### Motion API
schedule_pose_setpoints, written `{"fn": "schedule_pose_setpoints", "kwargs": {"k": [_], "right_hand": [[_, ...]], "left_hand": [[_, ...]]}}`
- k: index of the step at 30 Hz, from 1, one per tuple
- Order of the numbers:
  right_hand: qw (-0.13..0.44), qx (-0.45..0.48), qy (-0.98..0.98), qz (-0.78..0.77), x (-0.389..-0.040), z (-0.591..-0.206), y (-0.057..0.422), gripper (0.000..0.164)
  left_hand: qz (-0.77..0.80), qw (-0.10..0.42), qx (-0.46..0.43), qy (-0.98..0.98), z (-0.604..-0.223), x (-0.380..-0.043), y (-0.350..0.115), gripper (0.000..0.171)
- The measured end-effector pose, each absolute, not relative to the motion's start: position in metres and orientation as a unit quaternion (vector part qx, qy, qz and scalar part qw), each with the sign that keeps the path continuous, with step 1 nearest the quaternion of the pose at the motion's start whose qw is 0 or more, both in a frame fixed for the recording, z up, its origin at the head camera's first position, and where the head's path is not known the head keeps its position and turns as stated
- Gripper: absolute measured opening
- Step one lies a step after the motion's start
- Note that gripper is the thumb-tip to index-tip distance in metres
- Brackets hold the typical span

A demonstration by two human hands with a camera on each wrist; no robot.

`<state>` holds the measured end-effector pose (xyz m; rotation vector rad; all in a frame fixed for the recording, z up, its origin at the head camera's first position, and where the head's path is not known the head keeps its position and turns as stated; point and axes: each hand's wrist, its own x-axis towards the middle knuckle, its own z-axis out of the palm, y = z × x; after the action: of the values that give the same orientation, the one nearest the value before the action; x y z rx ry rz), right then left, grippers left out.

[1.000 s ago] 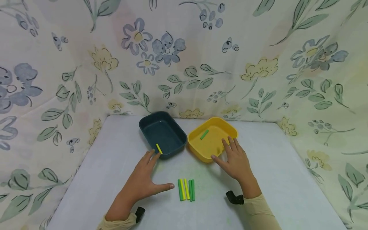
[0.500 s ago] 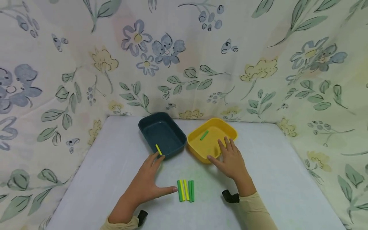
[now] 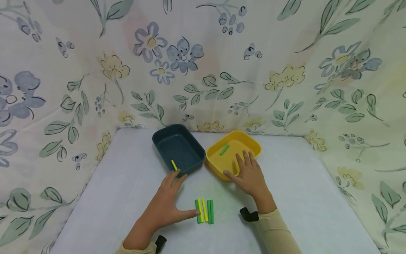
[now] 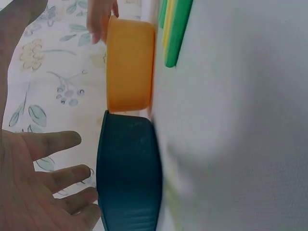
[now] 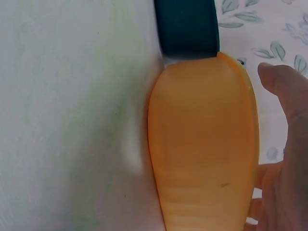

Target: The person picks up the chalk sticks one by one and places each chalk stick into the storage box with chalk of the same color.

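Note:
My left hand is spread open in front of the dark teal tray. Its fingertips overlap the tray's near rim in the head view, and its thumb tip overlaps the leftmost of several chalk-like sticks. These lie side by side on the table, some green, others yellow. Over the near right side of the yellow tray is my right hand, fingers apart and nothing in it. One green stick lies inside the yellow tray; one yellow stick is in the teal tray, its lower end behind my fingers.
Both trays stand close together at the back of the white table, before a floral cloth. Faint green smudges mark the tabletop. A black fitting sits at the right wrist, another at the left.
My left hand has shifted slightly right and nearer, its thumb now overlapping the row of sticks. The right hand has drifted left over the yellow tray. Sticks and trays stay put.

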<state>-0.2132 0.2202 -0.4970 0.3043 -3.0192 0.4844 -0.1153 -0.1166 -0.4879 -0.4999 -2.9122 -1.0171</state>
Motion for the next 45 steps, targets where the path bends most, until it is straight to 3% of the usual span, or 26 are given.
{"fn": "schedule_pose_setpoints", "kwargs": {"k": [24, 45], "right_hand": [[0.032, 0.093, -0.981, 0.166, -0.218, -0.503, 0.216, 0.107], [0.041, 0.088, -0.981, 0.168, -0.217, -0.506, 0.216, 0.114]], "left_hand": [[-0.328, -0.038, -0.211, -0.920, -0.484, -0.121, -0.083, 0.120], [-0.299, -0.079, -0.271, -0.912, -0.500, -0.122, -0.057, 0.104]]}}
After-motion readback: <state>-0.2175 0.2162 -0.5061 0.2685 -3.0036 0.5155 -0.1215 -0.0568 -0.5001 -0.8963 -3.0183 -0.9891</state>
